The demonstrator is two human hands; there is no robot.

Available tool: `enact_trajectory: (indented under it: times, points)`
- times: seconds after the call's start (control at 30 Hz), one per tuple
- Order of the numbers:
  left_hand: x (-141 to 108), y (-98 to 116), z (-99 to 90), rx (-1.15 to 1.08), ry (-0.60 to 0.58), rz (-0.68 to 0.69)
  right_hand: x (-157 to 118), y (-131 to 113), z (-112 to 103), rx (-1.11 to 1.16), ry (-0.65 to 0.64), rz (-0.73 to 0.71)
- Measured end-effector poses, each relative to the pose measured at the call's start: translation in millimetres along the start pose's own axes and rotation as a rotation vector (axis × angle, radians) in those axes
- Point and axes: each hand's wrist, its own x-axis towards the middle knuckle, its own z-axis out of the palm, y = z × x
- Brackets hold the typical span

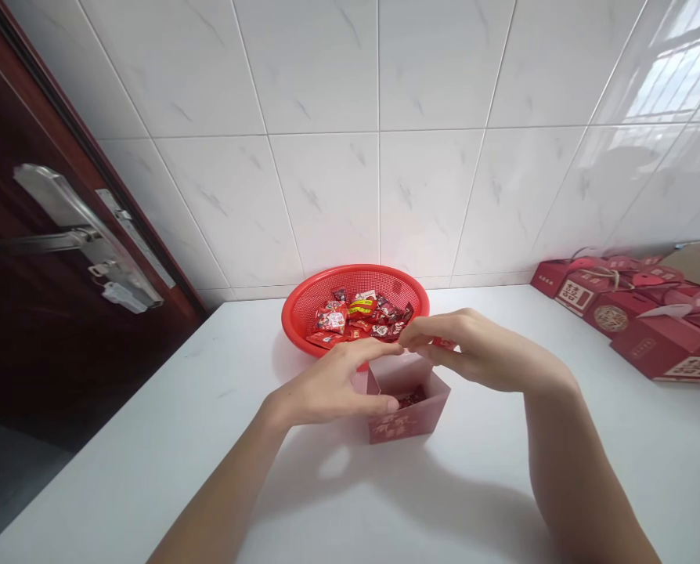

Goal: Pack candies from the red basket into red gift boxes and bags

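Observation:
A small dark-red paper gift box (405, 423) stands with its top unfolded on the white table. Inside it lie some dark-red wrapped sweets (412, 397). My left hand (338, 384) grips the box at its left side, thumb at the front rim and fingers reaching to the back panel. Over the box's back right edge, my right hand (482, 348) has its fingers bent together, with a red wrapped sweet (444, 343) partly showing between them. Just behind is a red plastic basket (296, 317) with several wrapped sweets (332, 319) in it.
Several closed red gift boxes (649, 345) with handles are grouped at the right, beside an open cardboard carton (699, 258). A tiled wall (326, 180) borders the table (209, 446) at the back. A dark wooden door (27, 313) with a metal handle is at left.

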Motion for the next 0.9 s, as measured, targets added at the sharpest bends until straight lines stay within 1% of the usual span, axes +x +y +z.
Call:
enact_trajectory:
  times: [0.13,0.3,0.47,0.53,0.67,0.77,0.9]
  points:
    - [0.1,1.2,1.0,0.008,0.009,0.012,2.0,-0.6,1.7,0.030,0.033,-0.037]
    - [0.7,5.0,0.8,-0.022,-0.019,0.082,4.1,-4.2,4.7,0.058,0.040,-0.061]
    - [0.8,6.7,0.9,-0.060,-0.033,0.051,8.1,-6.7,10.2,0.036,-0.002,-0.070]
    - [0.6,6.6,1.0,-0.065,-0.031,0.059,8.8,-6.5,11.2,0.030,0.019,-0.088]
    - [0.4,4.1,0.4,-0.025,-0.031,0.048,6.0,-4.6,6.9,0.049,0.106,-0.116]
    - [-0.1,1.2,-0.3,0.015,-0.033,0.024,0.5,-1.2,-1.0,0.088,0.152,-0.093]
    - [-1.8,-0.9,-0.7,0.037,-0.048,0.046,-7.5,5.0,-12.5,0.060,0.145,0.025]
